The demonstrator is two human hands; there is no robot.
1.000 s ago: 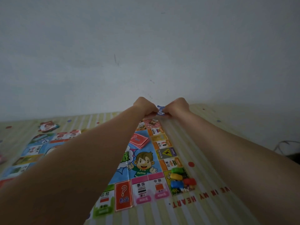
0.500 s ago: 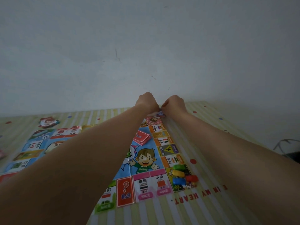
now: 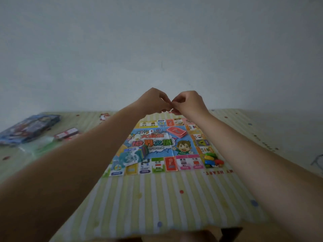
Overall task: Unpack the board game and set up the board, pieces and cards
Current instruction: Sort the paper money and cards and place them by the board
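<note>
The left hand [image 3: 153, 102] and right hand [image 3: 189, 103] are pressing curled fingertips together, anything pinched staying hidden, and are best working gently above the board [image 3: 157, 147] lying just below them.

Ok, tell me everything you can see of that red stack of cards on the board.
The red card stack is a rectangular deck with rounded corners, apparently thin card, its pinkish-red top bearing a mark too blurred to read. Its near edge shows several layers. It lies flat on the game board, at the far right corner of its blue centre panel, skewed to the board's edges. Nothing else touches it.
</note>
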